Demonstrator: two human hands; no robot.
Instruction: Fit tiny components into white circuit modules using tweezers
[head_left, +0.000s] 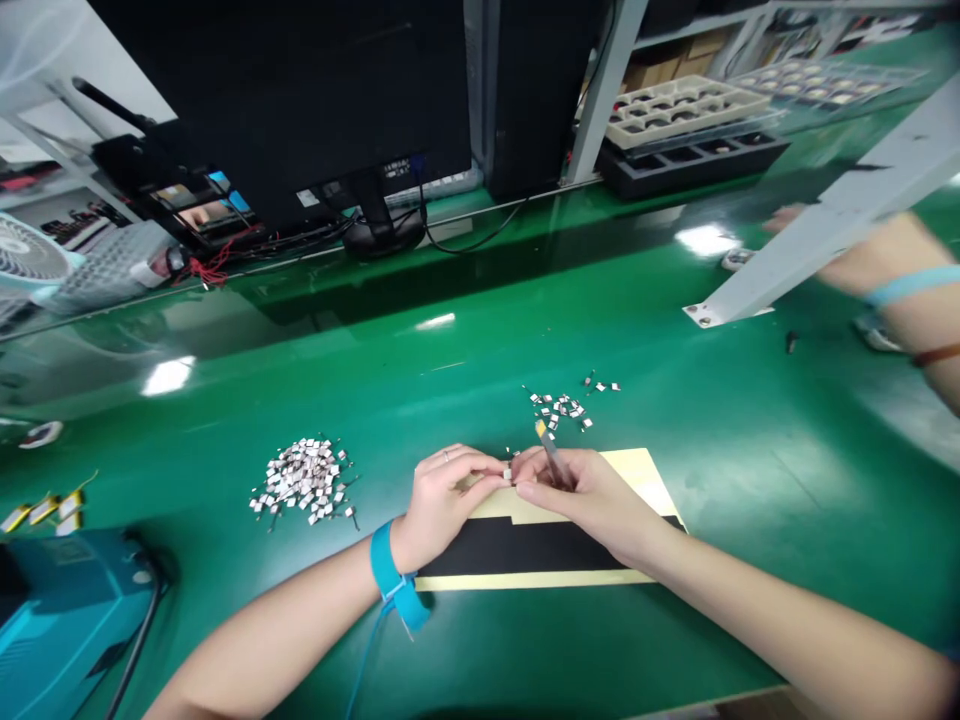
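My left hand [444, 497], with a teal wrist strap [393, 578], pinches a small white component [508, 474] between thumb and fingertips. My right hand [596, 497] is closed around grey tweezers [556, 462] with a yellow end pointing up and away. Its fingertips meet the same component from the right. Below both hands lies a yellow backing sheet [646, 470] with a black strip [517, 547] across it. A heap of similar small white parts with dark tails [304, 478] sits to the left. A smaller scatter of them [561, 408] lies just beyond my right hand.
A monitor [300, 90] stands at the back. Parts trays [682, 110] are stacked at back right. A grey metal post [817, 225] slants over the right side, with another person's arm [892, 265] behind it. At lower left is a teal machine [75, 620], with yellow pouch cells [43, 510] beyond.
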